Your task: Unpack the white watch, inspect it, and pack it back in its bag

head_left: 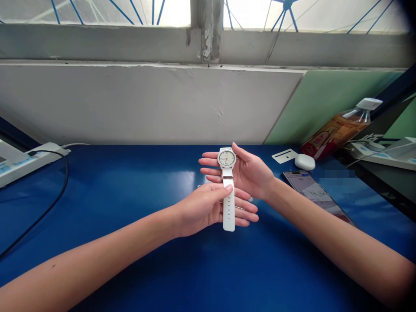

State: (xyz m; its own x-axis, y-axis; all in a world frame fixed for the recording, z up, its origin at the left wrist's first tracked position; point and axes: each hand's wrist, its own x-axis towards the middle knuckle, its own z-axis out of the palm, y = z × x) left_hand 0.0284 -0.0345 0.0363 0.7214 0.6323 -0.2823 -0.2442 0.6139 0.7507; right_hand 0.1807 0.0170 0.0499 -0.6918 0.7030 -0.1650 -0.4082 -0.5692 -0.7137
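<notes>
A white wristwatch point(226, 158) with a round pale dial is held up over the blue table, its strap hanging toward me. My left hand point(208, 206) comes in from the lower left and pins the strap between its thumb on top and the outstretched fingers beneath. Behind it, my right hand point(251, 173) reaches in from the right, palm up. It holds the watch case across its fingers, with the thumb raised beside the dial's far right edge. A metal buckle point(228, 177) shows just below the case. Parts of both hands' fingers are hidden behind the watch.
On the right of the blue table point(146, 173) lie a phone point(313, 193), a white earbud case point(304, 161) and a white card point(284, 156). A drink bottle point(341, 128) leans behind them. Power strips point(32, 160) sit at the left and right, a black cable point(63, 186) at left.
</notes>
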